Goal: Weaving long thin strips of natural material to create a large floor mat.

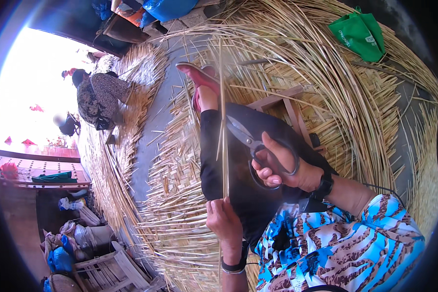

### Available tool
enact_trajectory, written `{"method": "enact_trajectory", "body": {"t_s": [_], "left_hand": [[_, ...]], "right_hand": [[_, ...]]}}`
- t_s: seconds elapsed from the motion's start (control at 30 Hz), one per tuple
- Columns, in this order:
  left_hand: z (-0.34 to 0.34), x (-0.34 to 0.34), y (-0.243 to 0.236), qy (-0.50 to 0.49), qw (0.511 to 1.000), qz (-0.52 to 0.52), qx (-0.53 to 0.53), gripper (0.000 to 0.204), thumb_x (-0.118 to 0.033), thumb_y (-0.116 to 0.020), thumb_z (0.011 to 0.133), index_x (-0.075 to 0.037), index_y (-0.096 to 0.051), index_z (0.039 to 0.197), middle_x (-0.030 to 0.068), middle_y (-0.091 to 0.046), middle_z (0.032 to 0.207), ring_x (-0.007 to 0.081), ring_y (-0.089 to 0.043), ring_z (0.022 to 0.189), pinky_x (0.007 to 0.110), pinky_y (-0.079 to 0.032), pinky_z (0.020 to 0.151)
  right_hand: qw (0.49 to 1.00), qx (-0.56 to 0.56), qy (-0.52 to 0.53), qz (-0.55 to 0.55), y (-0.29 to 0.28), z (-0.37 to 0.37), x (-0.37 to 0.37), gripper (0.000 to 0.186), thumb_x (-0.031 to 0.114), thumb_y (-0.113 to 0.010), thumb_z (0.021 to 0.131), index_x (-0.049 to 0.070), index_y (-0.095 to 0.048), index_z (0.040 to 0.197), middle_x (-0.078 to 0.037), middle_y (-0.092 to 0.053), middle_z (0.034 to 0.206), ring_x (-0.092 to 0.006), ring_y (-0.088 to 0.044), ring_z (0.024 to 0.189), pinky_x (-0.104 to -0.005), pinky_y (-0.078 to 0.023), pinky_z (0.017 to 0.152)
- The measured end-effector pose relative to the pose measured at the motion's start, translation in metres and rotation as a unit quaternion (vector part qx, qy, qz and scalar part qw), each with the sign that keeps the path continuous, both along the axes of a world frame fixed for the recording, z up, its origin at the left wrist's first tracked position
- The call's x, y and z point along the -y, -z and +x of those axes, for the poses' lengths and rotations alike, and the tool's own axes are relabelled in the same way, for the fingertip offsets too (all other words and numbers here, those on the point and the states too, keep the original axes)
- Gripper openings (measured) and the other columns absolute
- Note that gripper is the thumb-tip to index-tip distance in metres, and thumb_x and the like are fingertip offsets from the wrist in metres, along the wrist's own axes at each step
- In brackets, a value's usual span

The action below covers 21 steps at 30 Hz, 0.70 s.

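Note:
My left hand (224,223) is closed around the lower end of a thin bundle of pale reed strips (225,165), which runs upright in front of my dark trouser leg. My right hand (287,165) grips a pair of scissors (248,140) with large dark loop handles. The blades point up and left, their tips close to the reeds; whether they touch, I cannot tell. Beneath and to the left of my legs spreads a woven reed mat (175,204) with loose strip ends along its edges.
Long loose reeds (345,92) lie heaped at the right, with a green bag (359,36) on them. Beside my leg is a wooden stool frame (289,104). Another person (100,100) crouches over reeds at far left. A wooden rack (112,267) stands at lower left.

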State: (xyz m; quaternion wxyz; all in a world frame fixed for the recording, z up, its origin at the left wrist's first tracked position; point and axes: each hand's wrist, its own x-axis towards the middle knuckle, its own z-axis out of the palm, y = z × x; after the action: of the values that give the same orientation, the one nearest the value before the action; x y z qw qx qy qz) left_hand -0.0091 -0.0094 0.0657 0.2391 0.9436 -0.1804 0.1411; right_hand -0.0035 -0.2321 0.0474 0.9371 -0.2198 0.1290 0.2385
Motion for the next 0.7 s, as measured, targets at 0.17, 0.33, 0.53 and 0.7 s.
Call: {"method": "enact_trajectory", "body": {"t_s": [0.17,0.33,0.53,0.7], "left_hand": [[-0.002,-0.015,0.001,-0.03,0.976,-0.149,-0.154,0.019,-0.011,-0.058,0.093,-0.002,-0.049,0.079,0.0136,-0.049,0.067,0.0325,-0.049,0.059,0.041,-0.039,0.053],[-0.006,-0.013,0.0,-0.042,0.961,-0.195,-0.191,0.018,-0.011,-0.055,0.094,-0.002,-0.05,0.079,0.0139,-0.051,0.067,0.0319,-0.049,0.059,0.04,-0.038,0.055],[-0.025,-0.021,0.018,-0.007,0.993,-0.085,-0.076,0.024,-0.011,-0.058,0.093,-0.002,-0.047,0.073,0.0102,-0.044,0.062,0.0251,-0.041,0.054,0.036,-0.035,0.053],[-0.026,-0.029,0.015,0.005,0.99,-0.107,-0.096,0.023,-0.007,-0.057,0.092,-0.002,-0.047,0.073,0.0095,-0.044,0.062,0.0239,-0.043,0.055,0.036,-0.035,0.053]], "right_hand": [[0.995,0.03,0.007,-0.097,0.016,-0.001,0.003,0.067,0.071,-0.044,0.088,0.004,-0.053,0.088,-0.005,-0.053,0.073,-0.0119,-0.047,0.05,-0.0236,-0.038,0.037],[0.989,0.034,0.026,-0.142,0.005,-0.001,0.007,0.065,0.069,-0.047,0.088,0.005,-0.053,0.086,-0.004,-0.051,0.069,-0.0102,-0.046,0.049,-0.0219,-0.037,0.037],[0.995,0.033,0.089,-0.027,-0.006,0.017,0.042,0.072,0.075,-0.047,0.084,0.003,-0.053,0.079,-0.001,-0.046,0.059,-0.009,-0.039,0.04,-0.0197,-0.033,0.039],[0.997,0.025,0.073,-0.032,-0.01,0.015,0.046,0.073,0.075,-0.046,0.084,0.003,-0.054,0.079,-0.002,-0.047,0.059,-0.0092,-0.039,0.039,-0.0204,-0.034,0.04]]}}
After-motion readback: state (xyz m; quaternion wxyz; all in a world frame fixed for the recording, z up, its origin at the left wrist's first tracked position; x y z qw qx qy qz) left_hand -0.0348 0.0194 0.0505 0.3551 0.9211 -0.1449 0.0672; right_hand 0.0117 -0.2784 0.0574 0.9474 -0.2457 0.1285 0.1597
